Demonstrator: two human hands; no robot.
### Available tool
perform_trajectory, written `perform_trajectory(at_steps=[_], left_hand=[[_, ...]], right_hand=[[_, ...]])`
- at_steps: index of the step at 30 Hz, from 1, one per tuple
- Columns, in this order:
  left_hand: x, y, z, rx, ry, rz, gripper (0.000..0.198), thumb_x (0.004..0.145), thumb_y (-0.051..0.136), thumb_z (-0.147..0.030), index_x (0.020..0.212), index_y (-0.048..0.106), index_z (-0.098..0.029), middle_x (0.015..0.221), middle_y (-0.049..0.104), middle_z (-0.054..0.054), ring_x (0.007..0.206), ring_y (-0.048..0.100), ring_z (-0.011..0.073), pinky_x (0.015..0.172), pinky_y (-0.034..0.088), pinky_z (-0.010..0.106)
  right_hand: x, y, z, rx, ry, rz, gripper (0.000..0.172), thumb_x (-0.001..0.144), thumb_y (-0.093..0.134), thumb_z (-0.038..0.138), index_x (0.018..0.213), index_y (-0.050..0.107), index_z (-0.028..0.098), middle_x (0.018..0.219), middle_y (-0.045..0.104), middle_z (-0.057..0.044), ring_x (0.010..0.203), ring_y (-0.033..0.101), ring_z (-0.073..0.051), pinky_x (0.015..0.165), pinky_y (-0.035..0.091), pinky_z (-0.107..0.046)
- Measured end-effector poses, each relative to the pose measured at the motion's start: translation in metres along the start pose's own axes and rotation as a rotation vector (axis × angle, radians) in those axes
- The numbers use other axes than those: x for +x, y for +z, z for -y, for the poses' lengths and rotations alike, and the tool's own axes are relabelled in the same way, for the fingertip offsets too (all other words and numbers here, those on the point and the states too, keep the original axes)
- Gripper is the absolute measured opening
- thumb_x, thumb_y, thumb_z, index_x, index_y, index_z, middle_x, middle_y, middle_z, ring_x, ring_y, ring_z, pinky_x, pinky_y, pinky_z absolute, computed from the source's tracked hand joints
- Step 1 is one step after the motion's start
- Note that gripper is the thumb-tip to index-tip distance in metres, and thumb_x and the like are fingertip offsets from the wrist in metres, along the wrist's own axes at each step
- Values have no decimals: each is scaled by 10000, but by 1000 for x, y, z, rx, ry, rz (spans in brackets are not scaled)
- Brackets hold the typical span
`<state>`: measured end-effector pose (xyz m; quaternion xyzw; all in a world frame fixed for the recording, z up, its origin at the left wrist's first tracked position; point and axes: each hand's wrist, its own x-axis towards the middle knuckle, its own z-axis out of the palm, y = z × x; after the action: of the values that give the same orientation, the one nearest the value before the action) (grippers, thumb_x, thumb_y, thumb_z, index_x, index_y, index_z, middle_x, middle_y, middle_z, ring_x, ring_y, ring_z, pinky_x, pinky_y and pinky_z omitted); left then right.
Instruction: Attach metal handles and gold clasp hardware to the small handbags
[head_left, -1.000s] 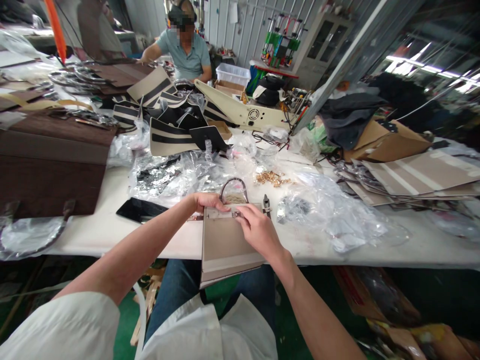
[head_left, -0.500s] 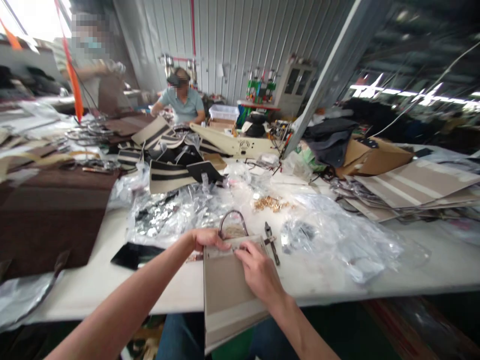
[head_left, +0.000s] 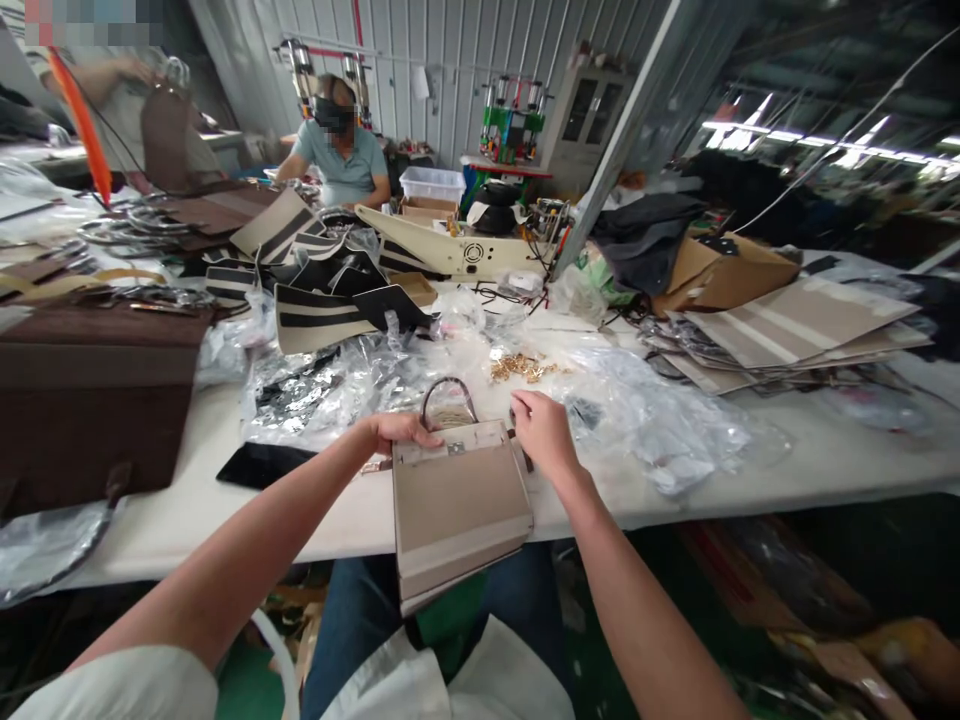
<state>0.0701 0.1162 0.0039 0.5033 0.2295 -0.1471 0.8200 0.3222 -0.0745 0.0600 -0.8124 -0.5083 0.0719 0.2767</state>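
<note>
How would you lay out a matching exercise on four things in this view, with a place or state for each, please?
1. Tan panel
2. Gold-coloured pieces
3. Flat black object
4. Left hand

A. In a loose pile beyond the tan panel
B. Pinching the tan panel near its upper left corner
C. Held, its lower end past the near edge of the table
D. Lying between the dark brown bag and the tan panel

Pairs: 1-C, 2-A, 3-D, 4-B

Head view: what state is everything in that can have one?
Beige panel, tilted
Dark handle, arched upright
Left hand, gripping the panel's top edge
Pliers, mostly hidden
Right hand, curled at the pliers, grip unclear
Gold pieces, loosely piled
Black slab, lying flat
Cabinet doors, shut
</note>
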Motion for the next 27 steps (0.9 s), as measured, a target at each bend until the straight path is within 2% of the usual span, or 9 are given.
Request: perform_trajectory(at_steps=[3, 7, 10, 13, 15, 17, 21, 24, 27], left_hand=[[0, 0, -1, 0, 8, -4, 555, 757, 1022, -395, 1198, 833, -117, 1115, 857, 192, 790, 826, 249, 681, 665, 261], [1, -1, -1, -8, 15, 22, 578, 754, 1022, -387, 1222, 825, -110, 1066, 858, 182, 775, 823, 250, 740, 681, 293], [1, 1, -3, -10, 7, 27, 584, 742, 1025, -386, 1215, 827, -107, 1045, 854, 180, 815, 829, 275, 753, 689, 314], [-1, 4, -5, -16, 10, 1, 542, 766, 995, -347, 1216, 826, -97, 1002, 849, 176, 835, 828, 310, 726, 691, 344], [-2, 6, -6, -18, 10, -2, 514, 803, 958, -316, 1234, 819, -73, 946, 843, 171, 821, 822, 331, 697, 679, 361], [-1, 6, -4, -23, 10, 9, 493, 831, 935, -308, 1241, 816, -62, 930, 843, 164, 817, 820, 342, 695, 674, 374], [4, 2, 1, -52, 7, 9, 536, 786, 980, -338, 1231, 823, -85, 1030, 856, 182, 842, 833, 325, 747, 699, 367], [5, 1, 2, -62, 10, -8, 546, 772, 996, -336, 1236, 825, -102, 1107, 858, 190, 841, 837, 291, 745, 703, 326], [4, 4, 0, -78, 18, 0, 501, 793, 981, -336, 1218, 832, -116, 1122, 860, 181, 877, 842, 292, 767, 708, 323]], right_hand=[[31, 7, -7, -193, 128, 94, 274, 1020, 760, 306, 1189, 837, 104, 1175, 813, -253, 1175, 786, -326, 1005, 581, -346], [51, 21, -9, -241, 246, 170, 429, 905, 915, 466, 1131, 834, 110, 1102, 821, -246, 1140, 802, -356, 942, 596, -353], [53, 23, -13, -248, 265, 188, 382, 950, 862, 409, 1143, 810, 84, 1159, 805, -292, 1201, 782, -388, 987, 588, -386], [45, 16, -18, -239, 226, 155, 351, 1087, 659, 355, 1250, 735, 53, 1207, 787, -315, 1222, 768, -381, 1026, 572, -412], [34, 9, -22, -96, 161, 64, 378, 1148, 523, 370, 1359, 639, 78, 1161, 803, -251, 1106, 793, -336, 979, 593, -417], [20, 0, -23, 180, 44, -93, 382, 1163, 482, 449, 1391, 575, 157, 1071, 797, -141, 945, 788, -280, 900, 617, -408], [-4, -17, -1, 740, -199, -352, 307, 1117, 617, 572, 1164, 619, 269, 872, 624, 13, 754, 666, -185, 779, 613, -345], [-13, -20, 34, 1086, -229, -381, 459, 1071, 738, 577, 832, 505, 262, 666, 414, 81, 509, 426, -114, 488, 436, -246], [-15, -7, 65, 1274, -169, -352, 656, 1073, 735, 612, 662, 372, 251, 544, 291, 98, 406, 253, -80, 371, 225, -235]])
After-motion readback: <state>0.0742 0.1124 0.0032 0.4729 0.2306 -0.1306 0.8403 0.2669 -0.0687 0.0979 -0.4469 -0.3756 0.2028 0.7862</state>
